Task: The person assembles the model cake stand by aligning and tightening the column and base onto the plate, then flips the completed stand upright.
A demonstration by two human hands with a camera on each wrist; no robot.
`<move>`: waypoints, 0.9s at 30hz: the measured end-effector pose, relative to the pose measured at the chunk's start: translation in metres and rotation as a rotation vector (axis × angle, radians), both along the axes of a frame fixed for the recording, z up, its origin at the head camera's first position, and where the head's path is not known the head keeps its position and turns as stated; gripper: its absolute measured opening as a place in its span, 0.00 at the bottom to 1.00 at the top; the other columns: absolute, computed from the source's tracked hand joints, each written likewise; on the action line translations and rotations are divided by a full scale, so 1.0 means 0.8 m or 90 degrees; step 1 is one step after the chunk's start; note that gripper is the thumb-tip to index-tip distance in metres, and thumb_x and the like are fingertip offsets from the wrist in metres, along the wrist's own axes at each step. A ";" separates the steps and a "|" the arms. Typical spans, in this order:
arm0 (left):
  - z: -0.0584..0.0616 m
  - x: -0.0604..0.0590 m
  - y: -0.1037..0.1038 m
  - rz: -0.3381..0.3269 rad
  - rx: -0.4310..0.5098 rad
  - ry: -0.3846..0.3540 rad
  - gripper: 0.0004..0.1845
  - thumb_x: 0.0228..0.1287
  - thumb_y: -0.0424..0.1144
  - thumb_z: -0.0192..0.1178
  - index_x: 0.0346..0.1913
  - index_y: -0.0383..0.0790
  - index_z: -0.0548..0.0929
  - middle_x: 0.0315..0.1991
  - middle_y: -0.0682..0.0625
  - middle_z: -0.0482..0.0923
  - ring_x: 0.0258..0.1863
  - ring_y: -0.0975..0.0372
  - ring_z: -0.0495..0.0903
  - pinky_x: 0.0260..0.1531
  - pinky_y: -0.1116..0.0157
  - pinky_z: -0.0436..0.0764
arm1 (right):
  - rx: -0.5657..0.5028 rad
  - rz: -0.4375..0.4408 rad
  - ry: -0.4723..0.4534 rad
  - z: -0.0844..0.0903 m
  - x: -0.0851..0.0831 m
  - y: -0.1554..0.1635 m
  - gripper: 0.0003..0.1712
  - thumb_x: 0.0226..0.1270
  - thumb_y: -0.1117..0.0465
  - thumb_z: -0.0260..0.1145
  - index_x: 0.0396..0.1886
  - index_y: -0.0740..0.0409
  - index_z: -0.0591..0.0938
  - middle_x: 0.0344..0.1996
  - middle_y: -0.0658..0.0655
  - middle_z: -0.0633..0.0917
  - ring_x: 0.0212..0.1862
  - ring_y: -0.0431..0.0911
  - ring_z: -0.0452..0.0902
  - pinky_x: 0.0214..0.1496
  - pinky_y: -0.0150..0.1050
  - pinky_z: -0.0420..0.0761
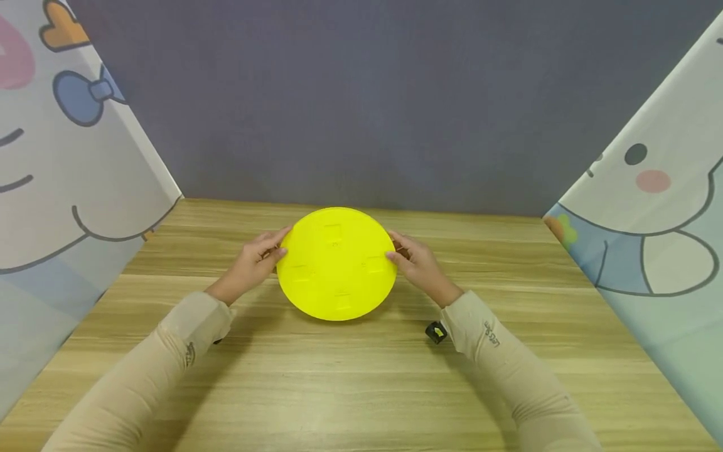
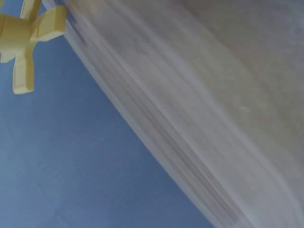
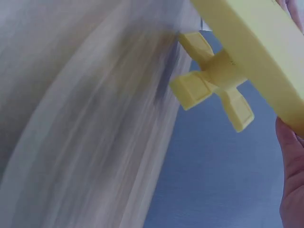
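A yellow cake turntable (image 1: 337,263) is held up over the table, its round top tilted toward the head camera and showing shallow square marks. My left hand (image 1: 254,258) pinches the left edge of the disc, thumb at the front. On the opposite edge, my right hand (image 1: 418,262) grips it the same way. The right wrist view shows the thick rim (image 3: 256,57), with a short stem and splayed feet (image 3: 192,90) behind the disc; the right thumb (image 3: 292,166) lies at the rim. Only the footed base (image 2: 23,38) appears in the left wrist view.
The wood-grain table (image 1: 316,389) stretches under both forearms. A dark grey panel (image 1: 361,100) stands along its back edge. Cartoon-printed panels (image 1: 85,163) flank it on the left and right. A small black device (image 1: 436,332) sits under the right cuff.
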State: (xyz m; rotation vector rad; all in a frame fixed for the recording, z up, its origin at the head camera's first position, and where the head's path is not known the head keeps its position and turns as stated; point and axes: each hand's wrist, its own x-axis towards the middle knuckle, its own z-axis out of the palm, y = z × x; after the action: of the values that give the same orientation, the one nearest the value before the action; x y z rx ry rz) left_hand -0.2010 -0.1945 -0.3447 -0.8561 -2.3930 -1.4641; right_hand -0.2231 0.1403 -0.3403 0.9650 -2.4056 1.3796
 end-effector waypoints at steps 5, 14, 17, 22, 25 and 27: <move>0.009 0.001 -0.001 0.019 0.052 -0.138 0.25 0.72 0.29 0.49 0.70 0.31 0.61 0.51 0.31 0.70 0.33 0.67 0.77 0.30 0.69 0.83 | -0.054 0.014 -0.074 0.007 0.003 -0.001 0.27 0.67 0.74 0.59 0.65 0.74 0.67 0.40 0.69 0.81 0.31 0.44 0.77 0.32 0.31 0.80; 0.025 0.000 0.003 0.045 0.159 -0.348 0.26 0.75 0.37 0.48 0.72 0.35 0.60 0.57 0.37 0.75 0.30 0.67 0.83 0.32 0.65 0.84 | -0.250 0.081 -0.463 0.023 0.006 0.000 0.34 0.69 0.74 0.56 0.73 0.63 0.59 0.38 0.56 0.77 0.31 0.42 0.83 0.31 0.38 0.84; 0.031 -0.001 0.002 0.039 0.176 -0.410 0.27 0.75 0.39 0.48 0.73 0.37 0.59 0.49 0.49 0.81 0.31 0.67 0.83 0.33 0.64 0.84 | -0.264 0.105 -0.501 0.027 0.005 0.000 0.39 0.64 0.78 0.57 0.74 0.61 0.58 0.39 0.57 0.77 0.34 0.44 0.84 0.32 0.39 0.85; 0.043 0.001 0.001 -0.017 0.208 -0.491 0.34 0.71 0.32 0.53 0.75 0.36 0.53 0.46 0.54 0.78 0.35 0.65 0.84 0.37 0.64 0.84 | -0.300 0.098 -0.543 0.028 -0.001 -0.002 0.37 0.65 0.78 0.54 0.74 0.62 0.57 0.42 0.54 0.81 0.34 0.43 0.85 0.31 0.34 0.84; 0.051 0.003 0.002 -0.059 0.231 -0.520 0.38 0.67 0.26 0.54 0.75 0.36 0.49 0.49 0.50 0.73 0.37 0.63 0.84 0.39 0.63 0.83 | -0.357 0.064 -0.564 0.028 -0.006 -0.005 0.33 0.68 0.77 0.52 0.72 0.65 0.58 0.39 0.50 0.86 0.31 0.41 0.85 0.28 0.30 0.82; 0.056 0.003 0.002 -0.070 0.254 -0.536 0.39 0.66 0.24 0.53 0.76 0.38 0.48 0.48 0.47 0.73 0.36 0.63 0.84 0.39 0.63 0.84 | -0.388 0.048 -0.566 0.030 -0.009 -0.009 0.31 0.69 0.77 0.51 0.71 0.66 0.59 0.37 0.49 0.87 0.31 0.40 0.85 0.28 0.30 0.82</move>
State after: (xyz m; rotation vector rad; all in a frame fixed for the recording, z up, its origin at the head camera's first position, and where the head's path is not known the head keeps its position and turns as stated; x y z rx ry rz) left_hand -0.1987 -0.1931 -0.3001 -0.2923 -2.3831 -2.6266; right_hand -0.2304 0.1335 -0.3160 0.2927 -2.1161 2.7742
